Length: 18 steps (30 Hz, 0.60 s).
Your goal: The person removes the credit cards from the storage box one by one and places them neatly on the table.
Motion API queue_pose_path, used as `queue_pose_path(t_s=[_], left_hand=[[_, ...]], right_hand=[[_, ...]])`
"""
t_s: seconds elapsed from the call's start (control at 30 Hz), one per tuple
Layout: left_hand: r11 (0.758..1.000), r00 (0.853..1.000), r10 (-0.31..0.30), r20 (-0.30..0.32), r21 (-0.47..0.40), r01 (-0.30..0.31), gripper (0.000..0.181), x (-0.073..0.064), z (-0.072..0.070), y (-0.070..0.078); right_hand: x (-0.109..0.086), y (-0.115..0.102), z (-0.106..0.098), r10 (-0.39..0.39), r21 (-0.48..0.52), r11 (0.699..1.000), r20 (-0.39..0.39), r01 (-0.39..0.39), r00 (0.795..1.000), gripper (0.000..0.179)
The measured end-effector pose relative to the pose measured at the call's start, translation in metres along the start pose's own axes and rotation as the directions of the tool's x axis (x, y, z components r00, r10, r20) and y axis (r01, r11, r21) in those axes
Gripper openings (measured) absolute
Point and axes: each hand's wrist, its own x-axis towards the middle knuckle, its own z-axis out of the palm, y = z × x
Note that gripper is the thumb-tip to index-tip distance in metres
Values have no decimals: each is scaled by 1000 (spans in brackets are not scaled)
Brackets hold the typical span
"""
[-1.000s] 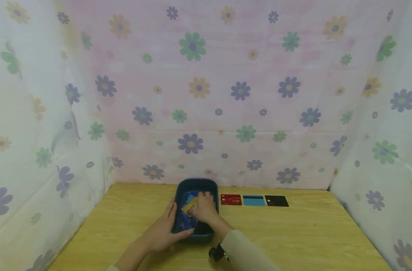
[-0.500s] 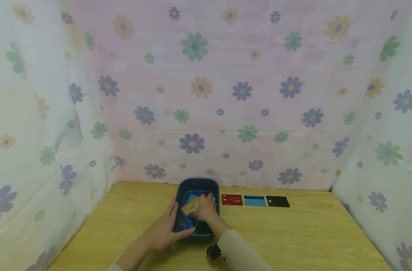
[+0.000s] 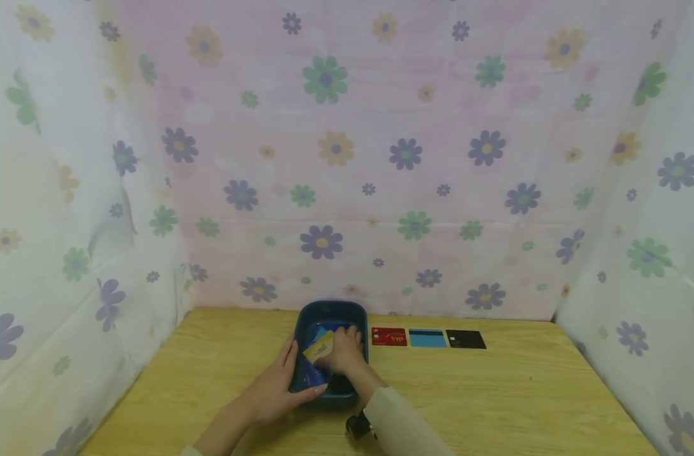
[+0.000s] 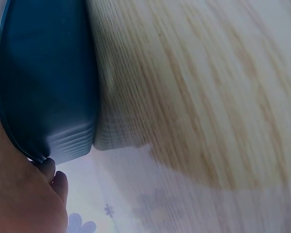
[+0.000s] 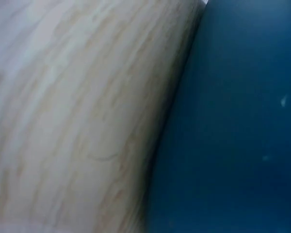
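A dark teal plastic box (image 3: 331, 308) stands near the back of the table, a little left of centre in the head view. My left hand (image 3: 272, 386) holds it at its left side, with the fingers along the wall and the thumb over the near rim. Inside the box, my right hand (image 3: 347, 351) pinches a gold card (image 3: 319, 348) printed with dark script. Beneath the gold card lie blue cards (image 3: 312, 378), partly hidden by it and the hand. The left wrist view shows fingertips (image 4: 59, 182) at the rim. In the right wrist view only the box wall (image 5: 223, 121) and table appear.
Right of the box, a red VIP card (image 3: 389, 337), a light blue card with a dark stripe (image 3: 428, 338) and a black card (image 3: 466, 339) lie in a row on the wooden table (image 3: 495, 399). Flowered cloth (image 3: 369, 126) encloses the back and sides.
The gold card has shifted slightly left and shows more of its printed face. My right hand has moved only a little; the left hand stays on the box.
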Motion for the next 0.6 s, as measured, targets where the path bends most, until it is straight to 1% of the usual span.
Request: queue_pose_path(t_s=[0.13,0.33,0.4,0.5,0.6], left_hand=[[1000,1000,2,4,2,-2,119,0,1,-1],[1000,1000,-4,12,-6,4,119,-1,1,0],[1000,1000,-8,13,-5,8,119,-1,1,0],[1000,1000,-6,12,-7,6,119,-1,0,0],[1000,1000,2,12,-9,-2,119,-1,0,0]], right_hand=[[-1,1,1,-15,-23,1000,0,15,1000,86],[-1,1,0,-36,-43,998,-5,36,999,80],[-1,1,-2,-49,-28,998,-16,49,999,74],[0,0,-2,-72,22,997,-32,73,997,65],[0,1,-2,-98,85,991,-34,100,995,63]])
